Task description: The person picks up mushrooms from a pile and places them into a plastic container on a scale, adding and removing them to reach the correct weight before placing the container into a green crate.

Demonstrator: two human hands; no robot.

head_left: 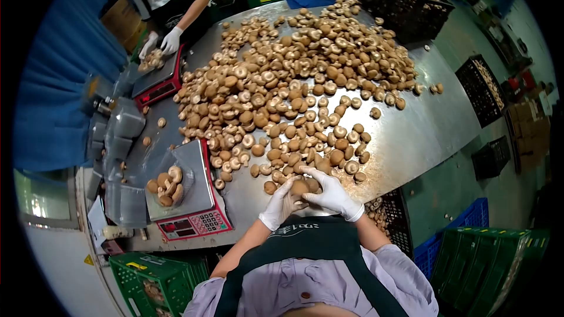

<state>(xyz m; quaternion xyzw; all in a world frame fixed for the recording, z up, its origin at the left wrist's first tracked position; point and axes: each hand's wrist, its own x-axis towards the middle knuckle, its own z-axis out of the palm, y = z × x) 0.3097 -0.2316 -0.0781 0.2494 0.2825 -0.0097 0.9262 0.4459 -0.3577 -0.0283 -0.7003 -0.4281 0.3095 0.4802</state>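
Both my hands wear white gloves and meet close to my apron at the table's near edge. My left hand (282, 205) curls around brown mushrooms (300, 187) from the left side. From the right, my right hand (331, 192) closes on the same mushrooms, its fingers reaching over them. A large heap of mushrooms (294, 76) spreads over the metal table (435, 123), with loose ones lying just beyond my fingers. Left of my hands stands a red scale (197, 223), bearing a clear plastic tray of mushrooms (167, 186).
Across the table at upper left, a co-worker in white gloves (172, 40) handles mushrooms over a second red scale (160, 88). Stacked clear trays (126, 202) line the left edge. A black crate (399, 9) stands at the far right corner. Green crates (479, 264) stand at lower right.
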